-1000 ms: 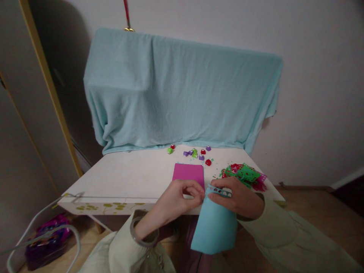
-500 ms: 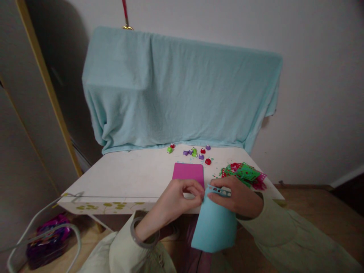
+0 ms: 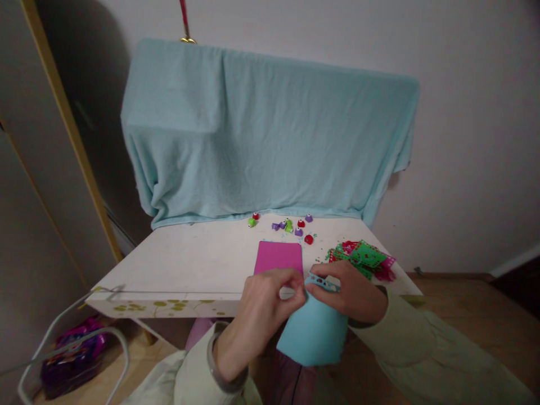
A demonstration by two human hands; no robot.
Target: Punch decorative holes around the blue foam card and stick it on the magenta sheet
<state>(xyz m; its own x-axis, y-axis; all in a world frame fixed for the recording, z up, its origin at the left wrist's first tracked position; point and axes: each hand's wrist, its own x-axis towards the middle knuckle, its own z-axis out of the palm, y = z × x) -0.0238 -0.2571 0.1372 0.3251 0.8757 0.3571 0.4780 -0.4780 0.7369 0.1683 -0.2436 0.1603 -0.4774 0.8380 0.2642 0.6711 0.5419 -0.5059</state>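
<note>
A thin light blue sheet (image 3: pixel 314 332) hangs down past the table's front edge, with a row of small punched holes along its top. My right hand (image 3: pixel 350 289) pinches that holed strip between thumb and fingers. Beside the sheet's upper left corner is my left hand (image 3: pixel 270 301), thumb and forefinger pressed together at the edge. Whatever lies between those fingertips is too small to make out. Behind my left hand, a magenta sheet (image 3: pixel 278 256) lies flat on the white table (image 3: pixel 181 264), its near part covered by the hand.
Several small red, green and purple pieces with eyes, such as a red one (image 3: pixel 309 239), lie toward the back. On the right is a pile of holed green and red sheets (image 3: pixel 367 256) with loose bits. A light blue cloth (image 3: pixel 270 135) drapes behind. A purple package (image 3: pixel 71 357) sits on the floor.
My left hand has shifted slightly right, closer against the blue sheet's corner, its forearm more upright. The sheet's lower edge has swung a little left and up.
</note>
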